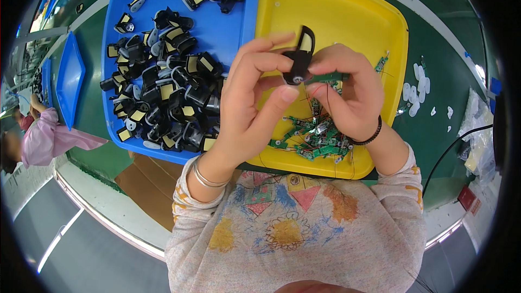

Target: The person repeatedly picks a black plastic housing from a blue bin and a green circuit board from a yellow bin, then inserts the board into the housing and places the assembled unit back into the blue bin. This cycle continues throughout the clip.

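Note:
My left hand (247,89) grips a small black plastic housing (300,64) between thumb and fingers, above the yellow tray. A pale yellow pad shows on the housing's upper part, and a round metallic spot on its lower end. Close against it from the right, my right hand (355,89) is closed on a narrow green circuit board (330,77) with thin red and dark wires. Its fingers cover part of the board, so where board and housing meet is hard to see. Beneath the hands lies a pile of green circuit boards (320,138) with loose wires.
A blue tray (217,24) at left holds many black housings (168,92) with yellow pads. The yellow tray (336,0) adjoins it. White oval pieces (421,84) and a clear plastic bag (477,125) lie at right, near a black cable (450,149). Another person's pink sleeve (49,135) shows far left.

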`<action>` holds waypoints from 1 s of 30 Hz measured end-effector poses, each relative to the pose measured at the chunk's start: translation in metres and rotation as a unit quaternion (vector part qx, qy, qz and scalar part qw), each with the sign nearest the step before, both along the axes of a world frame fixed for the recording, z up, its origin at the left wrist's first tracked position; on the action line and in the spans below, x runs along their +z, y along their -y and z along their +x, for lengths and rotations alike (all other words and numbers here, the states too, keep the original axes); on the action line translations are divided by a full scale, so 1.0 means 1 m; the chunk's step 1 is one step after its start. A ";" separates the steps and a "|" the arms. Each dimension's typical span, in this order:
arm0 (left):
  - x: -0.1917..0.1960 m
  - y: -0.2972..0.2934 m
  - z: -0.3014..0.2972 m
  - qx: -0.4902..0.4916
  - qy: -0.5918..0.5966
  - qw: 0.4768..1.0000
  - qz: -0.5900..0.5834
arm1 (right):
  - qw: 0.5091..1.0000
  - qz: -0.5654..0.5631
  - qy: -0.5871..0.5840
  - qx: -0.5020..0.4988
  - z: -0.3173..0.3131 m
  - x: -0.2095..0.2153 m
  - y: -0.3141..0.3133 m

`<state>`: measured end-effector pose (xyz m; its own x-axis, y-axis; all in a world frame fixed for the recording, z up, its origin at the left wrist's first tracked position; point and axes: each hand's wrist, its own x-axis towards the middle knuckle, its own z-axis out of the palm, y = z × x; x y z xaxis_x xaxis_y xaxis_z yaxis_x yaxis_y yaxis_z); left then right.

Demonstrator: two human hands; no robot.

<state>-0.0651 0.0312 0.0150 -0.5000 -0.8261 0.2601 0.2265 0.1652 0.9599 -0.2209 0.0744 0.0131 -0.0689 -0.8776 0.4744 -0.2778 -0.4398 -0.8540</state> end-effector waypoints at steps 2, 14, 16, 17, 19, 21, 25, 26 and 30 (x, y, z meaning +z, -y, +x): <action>-0.003 0.003 0.000 0.007 0.028 0.999 -0.037 | 1.000 0.008 0.021 0.010 -0.002 -0.002 0.003; -0.003 0.007 0.013 -0.002 0.098 0.994 -0.054 | 0.985 0.099 0.112 0.087 0.002 -0.004 0.001; -0.004 0.005 0.010 0.035 0.045 0.998 0.001 | 0.961 0.154 0.201 0.113 0.005 -0.004 0.003; -0.005 0.004 0.010 0.054 0.018 0.998 0.029 | 0.944 0.182 0.245 0.126 0.006 -0.004 0.004; -0.002 0.005 0.013 0.035 0.057 0.998 -0.006 | 0.872 0.313 0.320 0.198 -0.008 -0.001 0.007; -0.002 0.006 0.015 0.018 0.084 0.996 -0.034 | 0.787 0.386 0.409 0.255 -0.015 -0.003 0.008; -0.002 0.008 0.013 -0.007 0.128 0.991 -0.040 | 0.695 0.449 0.466 0.314 -0.019 -0.010 0.008; -0.001 0.009 0.012 -0.012 0.143 0.989 -0.034 | 0.681 0.450 0.478 0.325 -0.020 -0.012 0.008; 0.003 0.012 0.008 0.022 0.172 0.977 -0.125 | 0.702 0.437 0.465 0.316 -0.023 -0.011 0.007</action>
<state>-0.0569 0.0192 0.0177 -0.5580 -0.7814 0.2795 -0.1152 0.4064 0.9064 -0.2442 0.0671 0.0021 0.5421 -0.8003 -0.2562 0.5940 0.5806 -0.5569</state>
